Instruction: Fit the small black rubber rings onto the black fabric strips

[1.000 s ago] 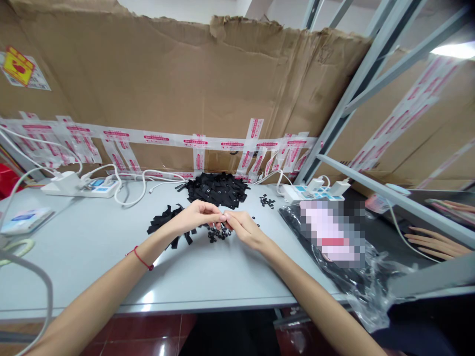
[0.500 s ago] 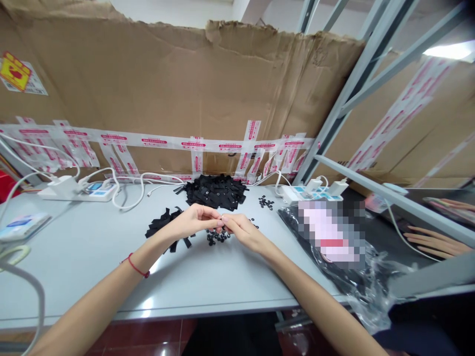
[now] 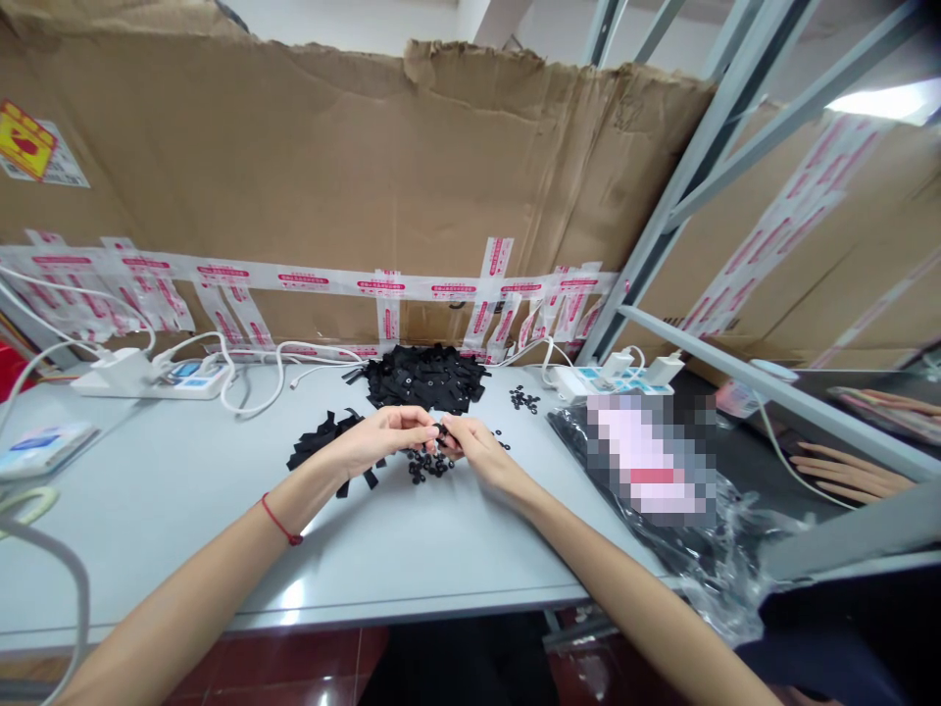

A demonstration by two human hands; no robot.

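Over the middle of the table, my left hand (image 3: pixel 393 436) and my right hand (image 3: pixel 474 451) meet fingertip to fingertip. Both are closed in a pinch on a small black piece (image 3: pixel 441 431), which the fingers partly cover; its exact kind is too small to make out. Just beneath them lies a cluster of small black rings (image 3: pixel 430 466). A small pile of black fabric strips (image 3: pixel 320 441) lies beside my left wrist, partly behind it. Beyond my hands is a larger heap of black strips (image 3: pixel 422 378), some showing small round eyelets.
More black rings (image 3: pixel 524 398) lie back right. A plastic bag (image 3: pixel 610 480) covers the table's right side. Power strips (image 3: pixel 187 380) with white cables stand along the cardboard wall (image 3: pixel 330 157). A white packet (image 3: pixel 48 448) lies at left; a metal frame (image 3: pixel 666 216) rises at right.
My fingertips have parted slightly and turned, so the small black piece between them now shows. The view has shifted a little; the piles look the same.
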